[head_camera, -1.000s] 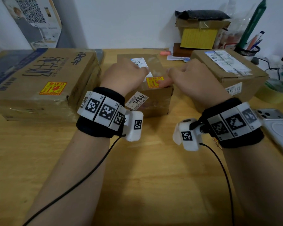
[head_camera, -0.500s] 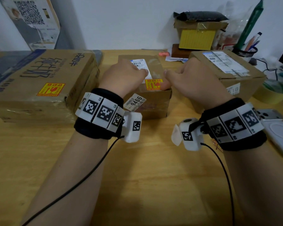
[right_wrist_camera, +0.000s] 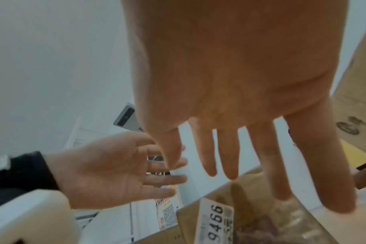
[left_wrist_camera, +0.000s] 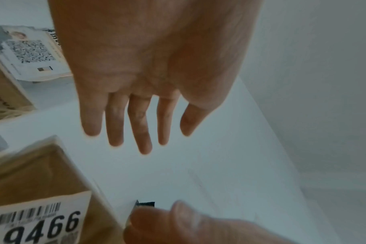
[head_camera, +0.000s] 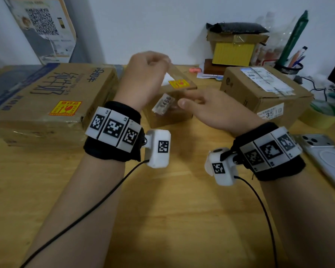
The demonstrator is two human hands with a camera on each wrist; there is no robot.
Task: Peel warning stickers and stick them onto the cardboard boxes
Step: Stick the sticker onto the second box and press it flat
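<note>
A small cardboard box (head_camera: 172,118) stands mid-table with a yellow warning sticker (head_camera: 179,84) on its top and a "9466" label (head_camera: 163,104) on its front. My left hand (head_camera: 149,72) hovers above the box's left part, fingers straight and holding nothing (left_wrist_camera: 136,132). My right hand (head_camera: 191,100) hangs just in front of the box, also with straight fingers and holding nothing (right_wrist_camera: 230,165). The large flat box (head_camera: 46,88) on the left carries its own yellow sticker (head_camera: 65,108). On the right stands a third box (head_camera: 259,97) with white shipping labels.
A phone (head_camera: 325,157) lies at the right table edge, with a tape roll (head_camera: 325,116) behind it. A pen holder (head_camera: 290,66) and a yellow carton stack (head_camera: 233,53) stand along the back wall. A printed board (head_camera: 45,28) leans at the back left.
Both hands have come off the small box's top. The left hand rose above it and the right drew back toward me. The sticker stays on the box.
</note>
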